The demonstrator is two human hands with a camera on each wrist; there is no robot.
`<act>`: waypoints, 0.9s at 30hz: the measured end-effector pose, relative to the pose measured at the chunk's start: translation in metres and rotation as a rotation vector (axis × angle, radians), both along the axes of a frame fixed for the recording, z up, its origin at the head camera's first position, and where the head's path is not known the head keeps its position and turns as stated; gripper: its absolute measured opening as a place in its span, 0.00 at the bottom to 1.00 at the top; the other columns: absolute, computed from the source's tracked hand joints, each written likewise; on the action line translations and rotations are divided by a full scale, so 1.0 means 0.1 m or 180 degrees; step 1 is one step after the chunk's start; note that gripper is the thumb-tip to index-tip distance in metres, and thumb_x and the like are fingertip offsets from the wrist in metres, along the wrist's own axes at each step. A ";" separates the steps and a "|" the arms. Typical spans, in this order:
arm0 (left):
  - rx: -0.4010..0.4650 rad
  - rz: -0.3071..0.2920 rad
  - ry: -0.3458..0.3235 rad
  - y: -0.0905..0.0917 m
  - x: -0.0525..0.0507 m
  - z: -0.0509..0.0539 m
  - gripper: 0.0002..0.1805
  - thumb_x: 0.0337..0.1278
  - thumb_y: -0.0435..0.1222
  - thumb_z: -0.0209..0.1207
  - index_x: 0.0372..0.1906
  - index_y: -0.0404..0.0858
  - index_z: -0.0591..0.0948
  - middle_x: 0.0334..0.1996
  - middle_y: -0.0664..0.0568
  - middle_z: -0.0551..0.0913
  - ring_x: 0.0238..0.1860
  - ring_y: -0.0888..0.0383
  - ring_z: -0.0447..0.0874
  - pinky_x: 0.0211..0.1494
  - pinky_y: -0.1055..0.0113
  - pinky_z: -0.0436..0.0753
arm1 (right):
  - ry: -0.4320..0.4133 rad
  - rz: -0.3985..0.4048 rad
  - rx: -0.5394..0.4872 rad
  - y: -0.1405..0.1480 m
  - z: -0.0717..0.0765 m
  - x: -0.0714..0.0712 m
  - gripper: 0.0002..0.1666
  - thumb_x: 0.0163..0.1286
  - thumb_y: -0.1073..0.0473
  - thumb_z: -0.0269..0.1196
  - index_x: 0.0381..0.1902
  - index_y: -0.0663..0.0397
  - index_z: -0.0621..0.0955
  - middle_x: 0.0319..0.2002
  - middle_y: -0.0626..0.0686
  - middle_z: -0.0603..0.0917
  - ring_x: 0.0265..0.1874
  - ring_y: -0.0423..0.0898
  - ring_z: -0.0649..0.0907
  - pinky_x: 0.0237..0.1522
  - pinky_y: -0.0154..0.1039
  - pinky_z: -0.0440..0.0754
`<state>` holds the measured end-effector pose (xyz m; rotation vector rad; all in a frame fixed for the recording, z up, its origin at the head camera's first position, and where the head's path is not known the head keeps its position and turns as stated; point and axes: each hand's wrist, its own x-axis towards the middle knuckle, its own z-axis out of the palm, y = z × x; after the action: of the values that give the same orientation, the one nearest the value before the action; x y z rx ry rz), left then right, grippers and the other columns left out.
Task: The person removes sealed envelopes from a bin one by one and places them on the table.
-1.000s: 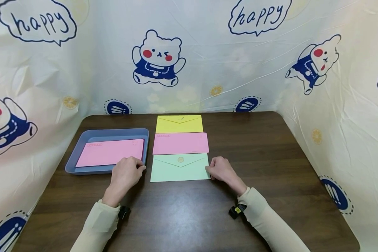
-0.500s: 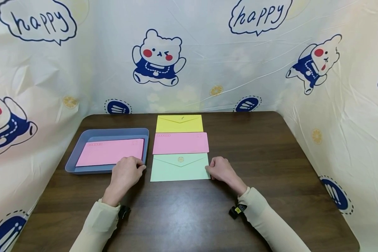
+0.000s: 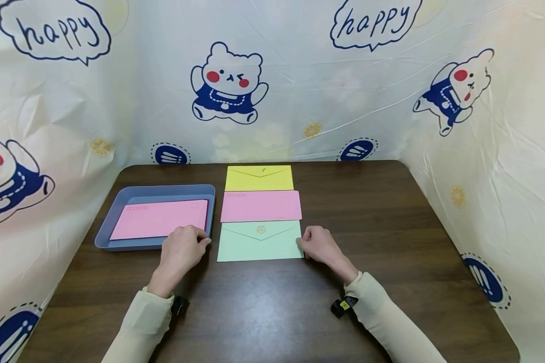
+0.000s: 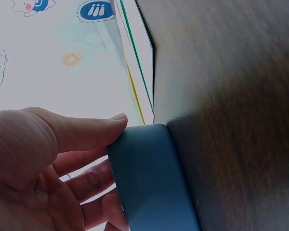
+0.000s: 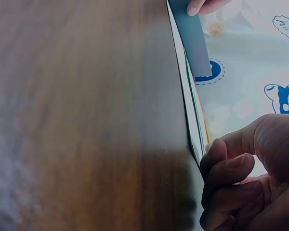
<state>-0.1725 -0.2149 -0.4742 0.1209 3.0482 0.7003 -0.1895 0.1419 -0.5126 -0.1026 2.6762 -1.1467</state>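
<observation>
My left hand [image 3: 181,249] grips the near right corner of a blue tray [image 3: 136,246]; in the left wrist view the thumb lies on the rim and the other fingers are behind the tray's wall [image 4: 149,178]. A pink envelope [image 3: 156,217] lies in that tray, partly hidden by the hand. My right hand [image 3: 321,247] pinches the near right corner of a mint-green envelope [image 3: 259,249], its flap facing up. Beyond the green one lie a pink envelope [image 3: 261,205] and a yellow envelope [image 3: 259,179], in a column on the table.
The dark wooden table [image 3: 272,307] has rounded corners. A printed white curtain [image 3: 300,80] with bears surrounds its back and sides. Each wrist wears a small black device, and the left one [image 3: 179,306] sits close to the tabletop.
</observation>
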 end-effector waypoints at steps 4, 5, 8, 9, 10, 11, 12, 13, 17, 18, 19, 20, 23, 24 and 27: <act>-0.0014 -0.0006 0.0014 0.00 0.00 0.01 0.06 0.64 0.32 0.69 0.41 0.33 0.92 0.37 0.39 0.90 0.29 0.49 0.82 0.28 0.56 0.81 | 0.0047 -0.0007 -0.0096 0.00 0.03 0.01 0.16 0.73 0.57 0.64 0.24 0.54 0.78 0.14 0.50 0.79 0.14 0.46 0.77 0.20 0.38 0.71; -0.0016 -0.0008 0.0012 0.00 0.00 0.01 0.07 0.64 0.32 0.69 0.41 0.33 0.92 0.37 0.39 0.90 0.30 0.49 0.82 0.28 0.55 0.81 | 0.0055 -0.0008 -0.0119 0.00 0.03 0.02 0.16 0.73 0.57 0.64 0.24 0.54 0.78 0.14 0.50 0.79 0.14 0.46 0.76 0.20 0.38 0.71; -0.0020 -0.0005 -0.0011 0.00 0.00 0.01 0.07 0.64 0.32 0.69 0.42 0.32 0.92 0.38 0.39 0.90 0.29 0.49 0.82 0.28 0.56 0.81 | 0.0075 -0.0011 -0.0158 -0.01 0.05 0.02 0.16 0.73 0.58 0.64 0.24 0.54 0.77 0.15 0.50 0.78 0.14 0.45 0.75 0.21 0.37 0.69; -0.0021 -0.0002 -0.0019 0.00 0.00 0.01 0.07 0.64 0.32 0.69 0.42 0.32 0.92 0.38 0.39 0.90 0.29 0.49 0.82 0.28 0.56 0.81 | 0.0085 -0.0012 -0.0176 -0.02 0.05 0.02 0.16 0.73 0.58 0.64 0.24 0.54 0.77 0.15 0.50 0.77 0.14 0.45 0.75 0.21 0.37 0.69; -0.0023 0.0002 -0.0027 0.00 0.00 0.01 0.07 0.64 0.32 0.69 0.42 0.32 0.92 0.38 0.39 0.90 0.29 0.49 0.81 0.28 0.56 0.81 | 0.0098 -0.0016 -0.0187 -0.02 0.06 0.02 0.16 0.73 0.58 0.64 0.24 0.54 0.77 0.15 0.49 0.77 0.14 0.44 0.74 0.21 0.37 0.68; -0.0024 0.0006 -0.0037 0.00 -0.01 0.01 0.07 0.64 0.32 0.69 0.42 0.32 0.92 0.38 0.39 0.90 0.29 0.49 0.81 0.28 0.56 0.81 | 0.0116 -0.0017 -0.0207 -0.02 0.06 0.02 0.16 0.73 0.58 0.64 0.24 0.54 0.77 0.15 0.49 0.76 0.14 0.44 0.74 0.21 0.37 0.68; -0.0025 0.0010 -0.0043 0.00 -0.01 0.01 0.07 0.64 0.32 0.69 0.42 0.32 0.92 0.38 0.39 0.90 0.29 0.49 0.81 0.28 0.56 0.81 | 0.0133 -0.0023 -0.0223 -0.03 0.06 0.02 0.16 0.73 0.59 0.64 0.24 0.54 0.77 0.15 0.49 0.76 0.14 0.44 0.73 0.21 0.37 0.68; -0.0026 0.0014 -0.0046 0.00 -0.01 0.02 0.07 0.64 0.32 0.69 0.42 0.32 0.92 0.38 0.39 0.90 0.29 0.49 0.81 0.28 0.56 0.81 | 0.0153 -0.0027 -0.0235 -0.03 0.06 0.02 0.16 0.73 0.59 0.64 0.24 0.54 0.77 0.15 0.49 0.75 0.14 0.44 0.73 0.21 0.37 0.67; -0.0029 0.0017 -0.0060 0.00 -0.01 0.02 0.07 0.64 0.32 0.69 0.42 0.32 0.92 0.38 0.39 0.90 0.30 0.49 0.81 0.28 0.57 0.81 | 0.0238 -0.0046 -0.0285 -0.05 0.07 0.01 0.15 0.72 0.59 0.64 0.24 0.54 0.77 0.13 0.48 0.73 0.13 0.43 0.71 0.20 0.37 0.67; -0.0026 0.0016 -0.0063 0.00 -0.01 0.02 0.07 0.64 0.32 0.69 0.42 0.32 0.92 0.38 0.39 0.90 0.30 0.49 0.81 0.28 0.57 0.80 | 0.0254 -0.0055 -0.0294 -0.05 0.07 0.01 0.15 0.72 0.59 0.64 0.24 0.54 0.77 0.13 0.47 0.72 0.13 0.43 0.71 0.20 0.36 0.67; -0.0026 0.0012 -0.0068 0.00 -0.01 0.03 0.07 0.64 0.32 0.70 0.42 0.32 0.92 0.38 0.39 0.90 0.30 0.49 0.81 0.28 0.57 0.80 | 0.0269 -0.0063 -0.0306 -0.05 0.07 0.01 0.15 0.72 0.59 0.64 0.24 0.54 0.77 0.13 0.47 0.72 0.13 0.42 0.71 0.20 0.36 0.67; -0.0023 0.0009 -0.0074 0.00 -0.01 0.03 0.07 0.64 0.32 0.70 0.42 0.32 0.92 0.38 0.39 0.90 0.29 0.49 0.81 0.28 0.57 0.80 | 0.0281 -0.0071 -0.0319 -0.06 0.07 0.01 0.15 0.72 0.59 0.64 0.24 0.54 0.77 0.13 0.47 0.71 0.13 0.42 0.71 0.20 0.36 0.67; -0.0016 -0.0002 -0.0095 0.01 -0.02 0.04 0.07 0.63 0.32 0.70 0.42 0.32 0.92 0.37 0.39 0.90 0.29 0.49 0.80 0.28 0.58 0.81 | 0.0296 -0.0093 -0.0344 -0.07 0.07 0.00 0.14 0.72 0.59 0.65 0.24 0.54 0.78 0.13 0.47 0.71 0.13 0.43 0.70 0.21 0.36 0.67; -0.0015 -0.0007 -0.0107 0.00 -0.02 0.04 0.07 0.63 0.32 0.70 0.42 0.32 0.92 0.37 0.40 0.90 0.29 0.49 0.80 0.28 0.57 0.81 | 0.0294 -0.0097 -0.0352 -0.07 0.07 0.00 0.14 0.72 0.60 0.65 0.24 0.54 0.78 0.13 0.47 0.71 0.13 0.43 0.70 0.21 0.36 0.67; -0.0018 -0.0034 -0.0146 0.00 -0.03 0.06 0.07 0.63 0.32 0.70 0.41 0.32 0.92 0.36 0.41 0.89 0.29 0.49 0.79 0.29 0.57 0.81 | 0.0323 -0.0105 -0.0360 -0.09 0.08 -0.01 0.13 0.72 0.59 0.65 0.25 0.54 0.79 0.13 0.47 0.72 0.13 0.43 0.71 0.20 0.36 0.68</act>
<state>-0.1754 -0.2152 -0.4685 0.1193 3.0035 0.6841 -0.1908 0.1332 -0.5041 -0.1396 2.7083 -1.3376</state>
